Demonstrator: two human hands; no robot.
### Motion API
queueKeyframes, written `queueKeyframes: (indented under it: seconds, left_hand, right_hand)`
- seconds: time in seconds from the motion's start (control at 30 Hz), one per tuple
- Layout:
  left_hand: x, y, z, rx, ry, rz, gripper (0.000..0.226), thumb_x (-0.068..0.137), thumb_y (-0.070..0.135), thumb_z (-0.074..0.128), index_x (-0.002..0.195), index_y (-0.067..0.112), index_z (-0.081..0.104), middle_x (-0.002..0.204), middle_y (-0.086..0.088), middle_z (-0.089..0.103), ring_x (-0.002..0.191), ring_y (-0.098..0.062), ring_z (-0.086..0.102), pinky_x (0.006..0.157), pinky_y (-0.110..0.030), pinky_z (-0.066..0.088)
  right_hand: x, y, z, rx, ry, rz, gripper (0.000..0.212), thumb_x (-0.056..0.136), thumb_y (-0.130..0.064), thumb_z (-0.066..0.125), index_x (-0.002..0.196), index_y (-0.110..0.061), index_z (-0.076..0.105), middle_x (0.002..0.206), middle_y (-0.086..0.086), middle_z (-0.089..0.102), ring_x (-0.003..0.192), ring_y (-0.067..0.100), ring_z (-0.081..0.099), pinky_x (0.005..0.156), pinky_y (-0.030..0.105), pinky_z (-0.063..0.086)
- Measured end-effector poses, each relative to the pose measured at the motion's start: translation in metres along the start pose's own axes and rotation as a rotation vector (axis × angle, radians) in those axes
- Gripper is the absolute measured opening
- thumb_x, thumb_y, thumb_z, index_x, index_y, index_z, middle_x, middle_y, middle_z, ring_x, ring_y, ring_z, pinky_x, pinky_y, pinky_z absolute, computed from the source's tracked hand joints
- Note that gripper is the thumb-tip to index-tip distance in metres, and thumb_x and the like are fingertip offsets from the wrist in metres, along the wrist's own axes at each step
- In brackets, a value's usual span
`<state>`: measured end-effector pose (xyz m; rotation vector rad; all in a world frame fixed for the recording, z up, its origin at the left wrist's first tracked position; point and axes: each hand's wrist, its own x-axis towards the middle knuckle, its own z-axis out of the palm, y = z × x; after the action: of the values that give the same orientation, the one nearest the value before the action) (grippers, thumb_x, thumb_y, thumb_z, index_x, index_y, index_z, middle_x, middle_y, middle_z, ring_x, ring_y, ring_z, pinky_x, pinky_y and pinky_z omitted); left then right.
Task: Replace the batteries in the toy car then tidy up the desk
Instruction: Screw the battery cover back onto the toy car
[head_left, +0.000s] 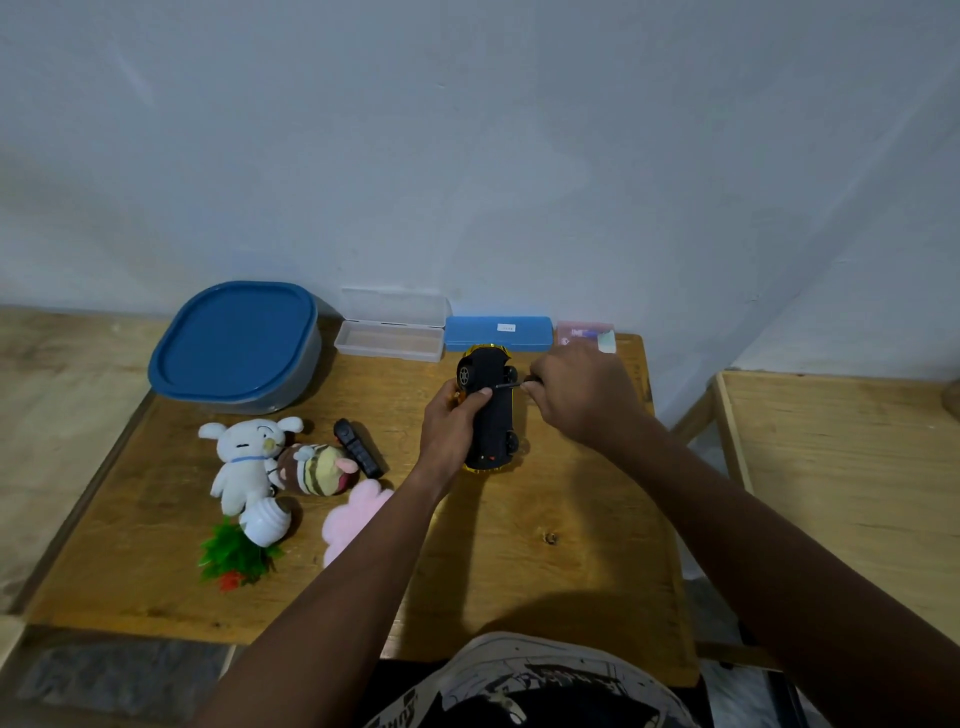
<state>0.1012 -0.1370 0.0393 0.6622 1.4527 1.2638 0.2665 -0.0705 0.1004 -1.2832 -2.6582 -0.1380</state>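
Big tub: the grey tub with the blue lid (234, 345) sits far left on the table (519, 571). Its lid is on, so you cannot see inside.
Clear case: the clear case (389, 340) stands just right of the tub against the wall, with its lid tipped back. Only the tray's bare bottom shows.
Blue case: the blue case (497, 332) lies just beside the clear one, closed, with a small white label on top.
Pink box: the pink box (584, 332) is at the far right corner, behind your right hand (582, 395). Its contents are too blurred to name.
Clutter: a white plush (244, 457), bee plush (317, 467), black remote (358, 447), pink plush (353, 514) and green plastic plant (234, 556) bunch left of your left forearm, apart from the car.
Toy car: the toy car (488, 415) is turned black underside up, lengthwise, just in front of the blue case.
Left hand: your left hand (449, 426) wraps the car's left side, fingers (480, 393) curled and the thumb pressed on the underside.
Right hand: your fingers are closed round the screwdriver (511, 385). Its thin shaft points left and its tip meets the underside just beside your left thumb.
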Motion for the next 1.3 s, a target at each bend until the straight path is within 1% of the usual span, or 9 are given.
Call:
queueKeyframes:
  seconds: [0.2,0.4,0.57,0.7,0.87,1.0,1.07,1.13,1.3]
  left_hand:
    - [0.001,0.003,-0.001,0.044,-0.020,0.025,0.019,0.098,0.024,0.062,0.117,0.030,0.063,0.111,-0.006,0.073,0.099,-0.022,0.072,0.080,-0.040,0.062]
    - [0.000,0.002,-0.003,0.026,-0.024,0.020,0.028,0.099,0.024,0.061,0.127,0.023,0.061,0.110,-0.006,0.074,0.095,-0.020,0.074,0.073,-0.036,0.062]
    - [0.001,0.002,-0.005,0.025,-0.016,0.006,0.027,0.098,0.025,0.062,0.126,0.023,0.061,0.109,-0.006,0.074,0.095,-0.022,0.074,0.076,-0.040,0.062]
    - [0.000,0.002,-0.006,0.023,-0.027,0.001,0.029,0.099,0.024,0.061,0.128,0.021,0.061,0.110,-0.008,0.074,0.097,-0.024,0.073,0.078,-0.042,0.062]
    - [-0.002,0.003,-0.007,0.043,-0.059,0.014,0.030,0.100,0.022,0.059,0.129,0.020,0.060,0.110,-0.006,0.073,0.095,-0.019,0.072,0.073,-0.034,0.061]
    - [-0.003,0.002,-0.006,0.026,-0.056,0.012,0.027,0.099,0.021,0.060,0.126,0.019,0.061,0.110,-0.009,0.074,0.097,-0.025,0.072,0.075,-0.037,0.062]
    - [-0.003,0.002,-0.006,0.013,-0.044,0.011,0.028,0.099,0.022,0.061,0.126,0.019,0.062,0.109,-0.011,0.074,0.097,-0.027,0.073,0.076,-0.040,0.062]
    - [-0.002,0.003,-0.006,0.001,-0.022,0.010,0.029,0.099,0.022,0.061,0.127,0.018,0.062,0.109,-0.010,0.075,0.095,-0.026,0.073,0.074,-0.039,0.062]
    - [-0.001,0.004,-0.006,0.007,0.001,0.009,0.028,0.097,0.023,0.063,0.125,0.019,0.064,0.109,-0.010,0.075,0.094,-0.026,0.074,0.074,-0.039,0.062]
  right_hand:
    - [0.000,-0.007,0.000,0.102,-0.088,0.103,0.042,0.101,-0.042,0.039,0.083,-0.015,0.066,0.071,0.000,0.057,0.069,0.018,0.057,0.056,0.026,0.034]
    - [0.001,-0.005,-0.004,0.271,-0.098,0.045,0.023,0.085,-0.032,0.060,0.106,-0.023,0.054,0.092,0.000,0.061,0.083,0.019,0.057,0.066,0.033,0.052]
    - [-0.001,-0.005,-0.003,0.114,-0.008,-0.006,0.012,0.087,-0.027,0.062,0.097,-0.022,0.063,0.091,0.000,0.062,0.082,0.021,0.060,0.062,0.030,0.046]
    - [0.002,-0.005,-0.001,0.019,0.005,-0.020,0.029,0.096,-0.040,0.051,0.085,-0.018,0.067,0.081,0.001,0.064,0.075,0.019,0.060,0.058,0.028,0.036]
    - [0.003,-0.009,-0.002,0.122,-0.101,0.091,0.042,0.100,-0.043,0.041,0.076,-0.015,0.062,0.070,0.004,0.058,0.065,0.017,0.048,0.059,0.028,0.034]
    - [0.007,-0.012,-0.006,0.207,-0.171,0.133,0.032,0.100,-0.039,0.043,0.080,-0.017,0.056,0.070,-0.001,0.053,0.072,0.018,0.057,0.063,0.031,0.043]
    - [0.007,-0.011,-0.011,0.297,-0.176,0.112,0.015,0.094,-0.033,0.054,0.092,-0.017,0.053,0.079,0.000,0.055,0.078,0.018,0.055,0.069,0.034,0.047]
    - [0.005,-0.010,-0.014,0.346,-0.187,0.062,0.018,0.084,-0.021,0.063,0.096,-0.019,0.049,0.089,0.003,0.055,0.083,0.020,0.052,0.072,0.035,0.049]
    - [0.006,-0.009,-0.009,0.213,-0.118,0.018,0.012,0.085,-0.014,0.060,0.096,-0.017,0.061,0.093,0.003,0.058,0.085,0.023,0.057,0.071,0.037,0.050]
